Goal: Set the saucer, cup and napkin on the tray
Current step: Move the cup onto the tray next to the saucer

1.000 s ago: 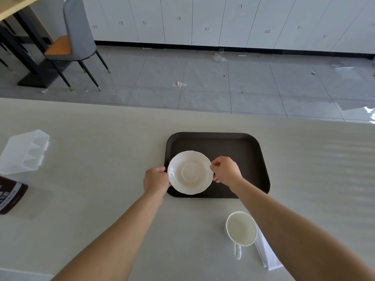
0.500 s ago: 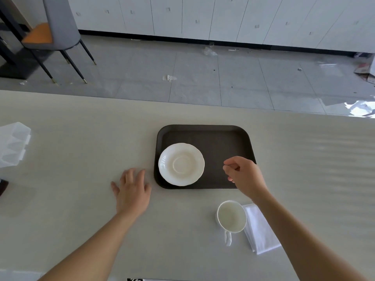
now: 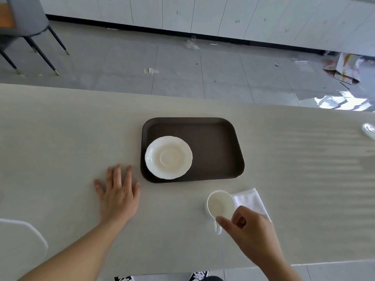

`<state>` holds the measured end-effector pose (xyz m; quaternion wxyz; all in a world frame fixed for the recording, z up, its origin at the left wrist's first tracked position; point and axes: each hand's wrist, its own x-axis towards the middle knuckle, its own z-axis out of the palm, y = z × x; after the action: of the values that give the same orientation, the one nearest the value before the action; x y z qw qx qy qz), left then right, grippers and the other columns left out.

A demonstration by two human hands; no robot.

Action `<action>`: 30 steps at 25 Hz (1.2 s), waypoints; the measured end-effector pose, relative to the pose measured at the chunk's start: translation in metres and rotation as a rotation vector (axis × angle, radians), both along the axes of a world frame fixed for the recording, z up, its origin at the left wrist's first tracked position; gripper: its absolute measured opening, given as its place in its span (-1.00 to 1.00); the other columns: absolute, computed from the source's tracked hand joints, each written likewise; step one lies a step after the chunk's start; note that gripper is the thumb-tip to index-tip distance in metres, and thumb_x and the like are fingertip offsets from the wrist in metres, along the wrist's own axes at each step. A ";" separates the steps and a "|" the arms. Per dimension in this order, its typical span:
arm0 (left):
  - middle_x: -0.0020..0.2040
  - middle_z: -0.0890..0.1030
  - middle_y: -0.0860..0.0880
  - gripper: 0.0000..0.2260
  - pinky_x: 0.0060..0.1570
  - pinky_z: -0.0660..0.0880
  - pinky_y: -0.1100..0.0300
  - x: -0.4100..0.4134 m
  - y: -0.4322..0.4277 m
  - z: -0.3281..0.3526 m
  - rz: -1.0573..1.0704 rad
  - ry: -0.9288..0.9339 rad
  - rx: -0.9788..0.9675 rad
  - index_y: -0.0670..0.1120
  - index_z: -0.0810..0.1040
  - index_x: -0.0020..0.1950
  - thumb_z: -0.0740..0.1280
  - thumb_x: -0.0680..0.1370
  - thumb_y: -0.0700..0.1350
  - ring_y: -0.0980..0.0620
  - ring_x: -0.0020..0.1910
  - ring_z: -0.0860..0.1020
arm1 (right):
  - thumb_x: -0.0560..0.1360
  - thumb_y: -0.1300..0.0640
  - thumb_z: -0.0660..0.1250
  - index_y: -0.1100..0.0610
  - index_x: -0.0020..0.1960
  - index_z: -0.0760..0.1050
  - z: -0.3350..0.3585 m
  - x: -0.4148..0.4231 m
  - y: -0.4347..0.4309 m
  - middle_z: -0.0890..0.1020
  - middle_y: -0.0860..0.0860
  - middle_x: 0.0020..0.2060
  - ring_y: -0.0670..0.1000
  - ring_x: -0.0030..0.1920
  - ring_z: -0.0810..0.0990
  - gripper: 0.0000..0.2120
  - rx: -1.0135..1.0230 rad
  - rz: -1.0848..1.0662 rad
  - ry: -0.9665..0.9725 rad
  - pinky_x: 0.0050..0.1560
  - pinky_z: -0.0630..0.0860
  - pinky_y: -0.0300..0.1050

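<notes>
A white scalloped saucer point(image 3: 168, 157) lies in the near left part of the dark brown tray point(image 3: 215, 142). On the table in front of the tray stands a white cup point(image 3: 220, 204), its handle pointing toward me. A folded white napkin point(image 3: 250, 200) lies just right of the cup, partly under my right hand. My right hand point(image 3: 248, 230) is at the cup's near rim with curled fingers, the index fingertip over the handle; whether it grips is unclear. My left hand point(image 3: 117, 191) rests flat on the table, fingers spread, left of the tray.
The pale table point(image 3: 60, 138) ends at a near edge just past my forearms. A white rounded object point(image 3: 18, 240) sits at the near left. A small shiny object point(image 3: 369, 129) lies at the far right. A chair point(image 3: 26, 21) stands on the floor beyond the table.
Both hands let go of the saucer, which stays on the tray. My left hand settled flat on the table. My right hand drew back from the tray down to the cup's handle.
</notes>
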<state>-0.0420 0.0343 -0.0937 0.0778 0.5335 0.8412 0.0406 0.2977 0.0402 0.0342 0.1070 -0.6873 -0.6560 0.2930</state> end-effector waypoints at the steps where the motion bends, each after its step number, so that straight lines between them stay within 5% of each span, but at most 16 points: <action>1: 0.48 0.34 -0.19 -0.47 0.37 0.10 -0.46 0.000 0.000 -0.001 0.002 -0.002 0.008 -0.05 0.35 0.49 0.05 0.57 0.12 -0.25 0.50 0.26 | 0.15 -0.48 0.37 0.00 -0.43 0.42 -0.005 -0.001 -0.007 0.56 -0.11 -0.50 -0.12 -0.43 0.52 -0.47 -0.032 0.003 -0.018 -0.46 0.36 -0.30; 4: 0.48 0.34 -0.17 -0.47 0.39 0.09 -0.44 -0.002 0.000 -0.003 0.009 -0.003 0.037 -0.04 0.36 0.49 0.05 0.56 0.12 -0.24 0.51 0.26 | 0.16 -0.45 0.40 -0.04 -0.39 0.44 -0.019 -0.007 -0.017 0.56 -0.09 -0.49 -0.16 -0.40 0.52 -0.52 -0.082 0.012 -0.058 -0.37 0.38 -0.28; 10: 0.49 0.33 -0.15 -0.46 0.40 0.10 -0.40 -0.004 -0.001 -0.008 0.012 0.013 0.076 -0.01 0.35 0.50 0.04 0.56 0.14 -0.21 0.52 0.26 | 0.39 0.00 0.50 -0.05 -0.23 0.55 -0.028 -0.007 -0.013 0.59 -0.12 -0.34 -0.13 -0.30 0.56 -0.86 -0.009 -0.025 -0.047 -0.30 0.40 -0.32; 14: 0.49 0.36 -0.16 -0.46 0.41 0.09 -0.39 -0.003 0.000 -0.008 0.016 0.019 0.099 -0.03 0.38 0.49 0.06 0.55 0.14 -0.21 0.51 0.27 | 0.40 0.19 0.51 0.07 -0.29 0.59 -0.034 -0.002 -0.006 0.60 -0.05 -0.34 -0.06 -0.32 0.59 -0.86 0.052 -0.080 0.003 -0.28 0.51 -0.14; 16: 0.49 0.36 -0.16 -0.46 0.42 0.09 -0.39 -0.003 0.000 -0.008 0.021 0.020 0.105 -0.03 0.39 0.48 0.06 0.55 0.14 -0.21 0.51 0.28 | 0.39 0.26 0.52 0.08 -0.31 0.60 -0.036 0.002 -0.002 0.60 -0.06 -0.36 -0.06 -0.33 0.60 -0.83 0.087 -0.073 0.050 -0.30 0.50 -0.24; 20: 0.49 0.36 -0.16 -0.46 0.42 0.09 -0.39 -0.003 -0.001 -0.011 0.022 0.032 0.108 -0.02 0.39 0.48 0.06 0.55 0.14 -0.20 0.51 0.28 | 0.37 0.33 0.53 0.09 -0.28 0.63 -0.028 0.007 0.015 0.61 -0.15 -0.32 -0.18 -0.29 0.60 -0.82 0.192 0.034 0.106 -0.31 0.40 -0.50; 25: 0.48 0.37 -0.16 -0.46 0.41 0.10 -0.39 -0.004 0.000 -0.013 0.016 0.045 0.120 -0.02 0.38 0.48 0.06 0.55 0.13 -0.19 0.50 0.29 | 0.44 0.30 0.47 0.13 -0.18 0.65 -0.011 0.006 0.088 0.62 -0.08 -0.23 -0.06 -0.33 0.58 -0.90 0.363 0.185 0.016 -0.33 0.45 -0.30; 30: 0.49 0.37 -0.15 -0.46 0.43 0.08 -0.37 -0.003 -0.001 -0.014 0.021 0.052 0.111 0.00 0.38 0.49 0.06 0.54 0.14 -0.19 0.51 0.29 | 0.51 0.27 0.40 0.20 -0.08 0.69 -0.022 -0.010 0.149 0.64 0.01 -0.17 0.03 -0.29 0.56 -0.91 0.341 0.234 -0.037 -0.31 0.39 -0.33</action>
<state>-0.0454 0.0329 -0.1078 0.0257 0.5289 0.8451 0.0742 0.2879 0.1895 0.0118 0.1747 -0.5837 -0.7733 0.1754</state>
